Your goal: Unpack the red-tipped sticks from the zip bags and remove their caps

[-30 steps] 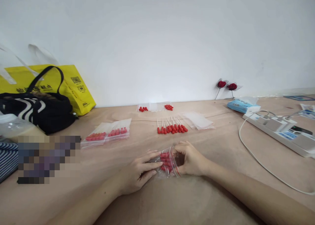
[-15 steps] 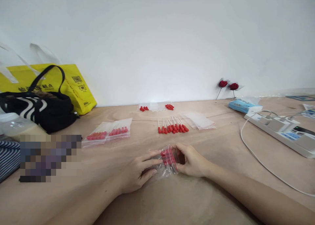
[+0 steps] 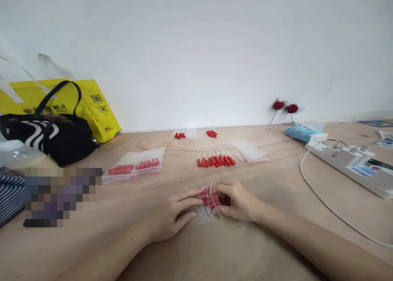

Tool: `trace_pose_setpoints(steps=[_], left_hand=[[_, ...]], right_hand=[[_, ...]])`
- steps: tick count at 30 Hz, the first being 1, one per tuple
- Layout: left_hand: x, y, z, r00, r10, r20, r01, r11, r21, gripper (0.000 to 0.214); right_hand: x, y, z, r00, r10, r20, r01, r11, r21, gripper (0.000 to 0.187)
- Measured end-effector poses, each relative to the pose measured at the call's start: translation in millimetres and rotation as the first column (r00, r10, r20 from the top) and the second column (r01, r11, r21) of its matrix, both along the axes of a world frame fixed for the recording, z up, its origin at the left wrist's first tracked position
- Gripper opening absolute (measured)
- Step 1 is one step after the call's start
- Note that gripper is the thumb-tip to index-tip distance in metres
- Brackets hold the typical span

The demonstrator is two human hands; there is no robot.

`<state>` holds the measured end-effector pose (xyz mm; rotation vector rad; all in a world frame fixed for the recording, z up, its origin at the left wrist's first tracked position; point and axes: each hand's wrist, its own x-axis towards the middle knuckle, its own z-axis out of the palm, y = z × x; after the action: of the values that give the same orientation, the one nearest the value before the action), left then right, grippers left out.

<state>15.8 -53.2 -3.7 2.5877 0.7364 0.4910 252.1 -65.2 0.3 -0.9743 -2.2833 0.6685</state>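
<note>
A clear zip bag (image 3: 208,214) with a red-edged mouth lies in front of me, with several red-headed sticks (image 3: 210,200) inside. On its left part rests my left hand (image 3: 172,213), fingers stretched out and thumb apart. At the mouth, on the right, the fingers and thumb of my right hand (image 3: 241,203) close on the bag's edge. Beyond the hands lies a row of loose red-headed white sticks (image 3: 216,161). To their right is a stack of flat zip bags (image 3: 250,150). Filled zip bags (image 3: 135,164) lie to the left.
Farther back are small red pieces (image 3: 211,133) by the wall. A power strip (image 3: 353,166) with a white cable and a blue tissue pack (image 3: 303,132) lie right. Yellow bag (image 3: 104,113), black bag (image 3: 73,139) and plastic bottle (image 3: 27,158) stand left.
My right hand has shifted slightly down at the bag's mouth, and the red-edged mouth has tilted and moved a little right. The left hand stays nearly still.
</note>
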Motion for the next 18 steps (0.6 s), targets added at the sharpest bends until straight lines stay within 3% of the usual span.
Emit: trace_pose_setpoints(steps=[3, 8, 13, 18], left_hand=[[-0.3, -0.4, 0.4, 1.0, 0.0, -0.024, -0.001, 1.0, -0.029, 0.034], [-1.1, -0.2, -0.4, 0.999, 0.026, -0.03, -0.027, 0.999, -0.046, 0.033], [-0.4, 0.4, 0.4, 0.999, 0.019, -0.028, -0.019, 1.0, -0.014, 0.033], [0.5, -0.5, 2.3, 0.999, 0.026, -0.044, -0.026, 0.999, -0.018, 0.033]], right_hand=[[0.9, 0.7, -1.5, 0.999, -0.044, -0.031, 0.044, 0.999, -0.009, 0.013], [12.2, 5.1, 0.9, 0.998, -0.051, -0.043, 0.043, 0.985, -0.17, 0.016], [10.7, 6.1, 2.2, 0.996, -0.041, -0.076, 0.032, 0.993, -0.111, 0.024], [3.3, 5.7, -8.9, 0.982, -0.154, -0.104, 0.126, 0.963, -0.237, 0.012]])
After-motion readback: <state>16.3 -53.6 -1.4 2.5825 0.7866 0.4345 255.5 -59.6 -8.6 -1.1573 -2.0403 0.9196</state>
